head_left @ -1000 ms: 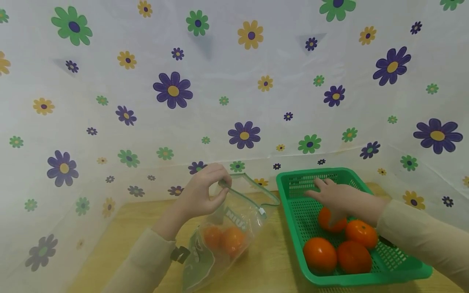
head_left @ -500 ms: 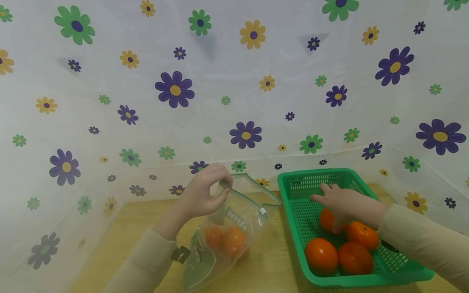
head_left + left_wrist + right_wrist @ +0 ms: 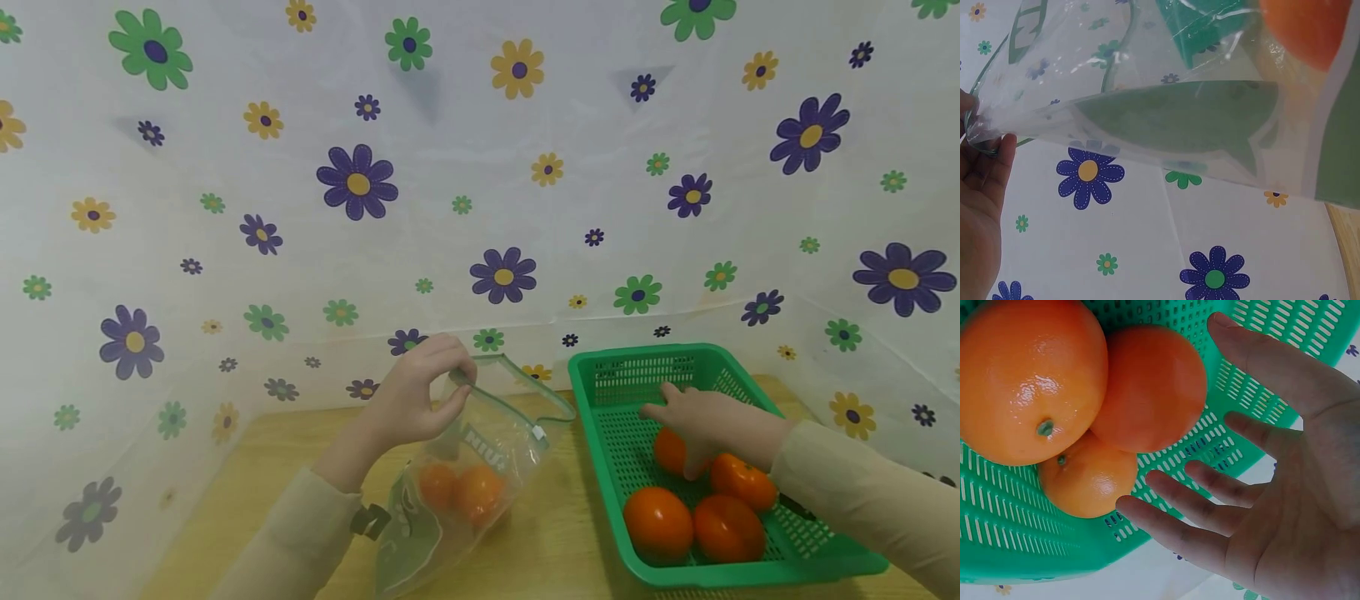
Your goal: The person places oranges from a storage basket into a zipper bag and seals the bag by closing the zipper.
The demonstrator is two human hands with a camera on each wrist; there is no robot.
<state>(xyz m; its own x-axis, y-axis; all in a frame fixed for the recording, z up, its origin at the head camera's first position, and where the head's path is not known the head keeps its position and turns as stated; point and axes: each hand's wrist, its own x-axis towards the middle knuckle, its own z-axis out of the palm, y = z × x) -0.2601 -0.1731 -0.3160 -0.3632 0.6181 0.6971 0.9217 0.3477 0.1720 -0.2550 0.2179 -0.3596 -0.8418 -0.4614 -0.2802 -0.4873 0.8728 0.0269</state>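
My left hand [image 3: 438,396] pinches the rim of a clear zip bag [image 3: 498,442] and holds its mouth up. Two oranges [image 3: 465,493] lie in the bag's bottom on the wooden table. The left wrist view shows the bag's film [image 3: 1179,119] close up, with my left hand [image 3: 979,206] at its edge. My right hand [image 3: 701,421] hovers open inside the green basket [image 3: 588,400], fingers spread, over the far orange [image 3: 667,450]. Three more oranges [image 3: 658,521] lie nearer. In the right wrist view, my right hand [image 3: 1285,487] is spread beside three oranges [image 3: 1154,387].
A flowered white sheet [image 3: 480,208] walls in the back and both sides of the wooden table [image 3: 247,475]. The basket takes up the table's right side, and the bag lies at the middle.
My right hand has drawn back a little, down toward the far orange in the basket. The left hand and the bag have stayed put.
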